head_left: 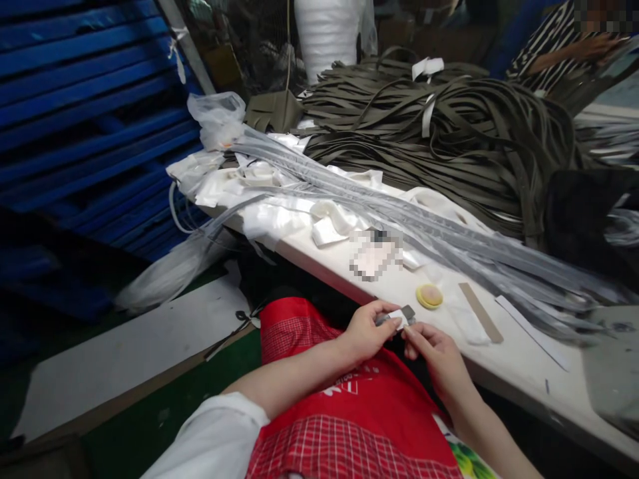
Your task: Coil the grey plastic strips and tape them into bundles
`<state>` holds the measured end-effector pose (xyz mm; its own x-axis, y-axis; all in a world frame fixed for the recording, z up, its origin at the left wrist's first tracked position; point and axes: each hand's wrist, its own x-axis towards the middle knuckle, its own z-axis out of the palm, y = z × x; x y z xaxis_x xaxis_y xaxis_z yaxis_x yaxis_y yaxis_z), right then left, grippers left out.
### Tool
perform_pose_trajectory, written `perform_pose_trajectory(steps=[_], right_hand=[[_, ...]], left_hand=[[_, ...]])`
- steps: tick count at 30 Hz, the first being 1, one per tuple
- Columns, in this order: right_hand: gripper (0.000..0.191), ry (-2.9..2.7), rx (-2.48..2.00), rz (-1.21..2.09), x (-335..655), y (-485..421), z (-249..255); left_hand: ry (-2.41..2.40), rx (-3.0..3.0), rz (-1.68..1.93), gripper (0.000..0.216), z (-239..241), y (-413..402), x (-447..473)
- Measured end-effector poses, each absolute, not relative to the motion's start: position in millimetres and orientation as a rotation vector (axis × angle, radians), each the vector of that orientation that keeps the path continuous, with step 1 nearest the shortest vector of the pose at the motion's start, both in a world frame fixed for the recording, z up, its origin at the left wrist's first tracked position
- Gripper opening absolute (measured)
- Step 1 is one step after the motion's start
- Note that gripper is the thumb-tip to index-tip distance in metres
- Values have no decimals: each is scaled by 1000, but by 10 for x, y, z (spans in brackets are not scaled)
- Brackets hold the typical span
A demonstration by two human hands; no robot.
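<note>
My left hand (368, 328) is closed, its thumb and fingers pinching a small piece with a white slip (398, 318) on it and a grey tab (409, 311) at its end. At the lower right edge of that same slip, my right hand (428, 346) is closed, with thumb and fingertips touching it. Both hands are over the red apron (349, 392), just in front of the table edge. What kind of piece this is cannot be made out. The nearest object on the table is a round yellow-rimmed pad (429, 296).
On the white table (324, 263) lie clear plastic-wrapped strips (359, 199), a brown strip (480, 313) and a large heap of dark olive straps (449, 140). Blue pallets (90, 100) are stacked at the left. Another person in a striped top (549, 50) is at the far right.
</note>
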<state>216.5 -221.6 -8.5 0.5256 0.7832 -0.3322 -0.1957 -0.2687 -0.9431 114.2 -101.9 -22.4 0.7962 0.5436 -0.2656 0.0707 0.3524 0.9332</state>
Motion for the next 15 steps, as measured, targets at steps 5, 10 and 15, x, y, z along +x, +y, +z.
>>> perform_pose_trajectory(steps=[5,10,15], right_hand=[[43,-520,-1654,1009,2174,-2184,-41],[46,-574,-1698,1000,2162,-2139,-59],[52,-635,-1802,1044,2128,-2067,-160]], left_hand=[[593,1078,330,45,-204,-1025,1172],[620,1022,376,46,-174,-1005,1174],[734,1206,454,41,-144,-990,1136]])
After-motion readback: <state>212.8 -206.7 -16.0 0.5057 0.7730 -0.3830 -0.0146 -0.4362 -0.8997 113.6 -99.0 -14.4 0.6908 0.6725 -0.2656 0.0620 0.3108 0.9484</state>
